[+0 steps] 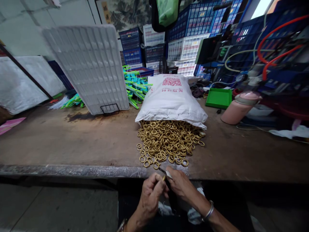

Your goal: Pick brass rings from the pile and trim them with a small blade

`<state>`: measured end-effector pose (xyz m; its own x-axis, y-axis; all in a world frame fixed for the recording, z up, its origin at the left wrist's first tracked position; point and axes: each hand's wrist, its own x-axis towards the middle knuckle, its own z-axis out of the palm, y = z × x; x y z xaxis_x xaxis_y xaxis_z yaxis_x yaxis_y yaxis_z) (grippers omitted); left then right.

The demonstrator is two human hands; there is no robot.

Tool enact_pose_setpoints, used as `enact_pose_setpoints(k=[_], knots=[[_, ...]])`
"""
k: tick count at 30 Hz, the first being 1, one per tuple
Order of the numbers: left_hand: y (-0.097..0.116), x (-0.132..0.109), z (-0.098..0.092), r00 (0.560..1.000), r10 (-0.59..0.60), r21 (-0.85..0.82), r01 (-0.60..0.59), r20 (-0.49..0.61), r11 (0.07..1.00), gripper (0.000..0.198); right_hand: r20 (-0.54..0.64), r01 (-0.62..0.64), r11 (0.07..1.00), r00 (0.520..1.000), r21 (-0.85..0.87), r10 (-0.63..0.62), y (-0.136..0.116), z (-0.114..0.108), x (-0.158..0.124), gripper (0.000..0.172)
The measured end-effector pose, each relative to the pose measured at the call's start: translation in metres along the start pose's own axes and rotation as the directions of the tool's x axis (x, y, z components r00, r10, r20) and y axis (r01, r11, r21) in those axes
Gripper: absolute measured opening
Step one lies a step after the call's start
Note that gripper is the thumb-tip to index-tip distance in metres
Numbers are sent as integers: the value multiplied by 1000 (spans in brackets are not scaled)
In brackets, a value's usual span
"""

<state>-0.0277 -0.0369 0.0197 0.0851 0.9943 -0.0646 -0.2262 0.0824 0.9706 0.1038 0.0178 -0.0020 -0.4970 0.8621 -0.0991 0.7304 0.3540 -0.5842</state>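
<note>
My left hand point(152, 191) is closed at the table's front edge, pinching a brass-coloured ring point(164, 178) between thumb and fingers. Close beside it, my right hand point(181, 184) is closed around a slim tool point(162, 170) with a dark, narrow tip; a white part shows by the fingers, and the rest is hidden, so its exact kind is unclear. Just beyond both hands lies a heap of brass-coloured rings point(166, 140). They spill from the mouth of a white woven sack point(171, 100) with red print, lying on its side.
Left of the sack, a pale ribbed panel point(89, 67) stands tilted in a black wire stand point(109, 109). Green and teal plastic pieces point(136, 87) lie behind it. A green tray point(219, 98) and a pink bottle point(238, 108) are at the right. Stacked crates point(183, 48) fill the back.
</note>
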Motion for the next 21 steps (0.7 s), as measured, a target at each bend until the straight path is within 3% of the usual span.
enact_pose_setpoints(k=[3,7,11,15,18,21], knots=[[6,-9,3,996,-23,-143,34,82,989,27,-17,-50,997,999,-52,49,-1,3,1,16],[-4,-9,-5,988,-157,-389,143,-2,910,25,-85,-74,995,994,-69,68,-8,4,3,20],[-15,-6,-21,967,-232,-525,146,-101,838,19,-196,5,990,980,-142,-33,-14,11,12,38],[-18,-7,-34,950,-298,-616,177,-98,767,20,-266,53,941,953,-333,-148,-6,33,26,53],[-20,-7,-40,930,-359,-676,217,-75,704,23,-238,-3,921,966,-389,-97,-2,42,33,53],[-22,-4,-42,895,-438,-717,248,-88,652,23,-218,-41,922,975,-384,-48,-7,37,36,48]])
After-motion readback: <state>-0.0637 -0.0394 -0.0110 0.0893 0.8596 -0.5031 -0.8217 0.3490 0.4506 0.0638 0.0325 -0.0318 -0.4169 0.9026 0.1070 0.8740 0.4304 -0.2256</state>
